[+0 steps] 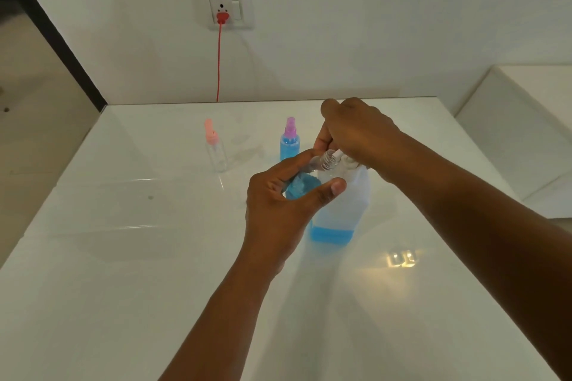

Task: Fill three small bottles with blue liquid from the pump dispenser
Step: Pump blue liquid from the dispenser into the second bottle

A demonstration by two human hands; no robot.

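While the left hand grips a small clear plastic bottle, tilted and partly filled with blue liquid, its open threaded neck meets the white spout of the translucent pump dispenser. The right hand rests curled over the pump head, pressing it. Blue liquid lies low in the dispenser, which stands on the glossy white table. Farther back stand a blue-filled bottle with a purple spray cap and, well apart, an empty clear bottle with a pink cap.
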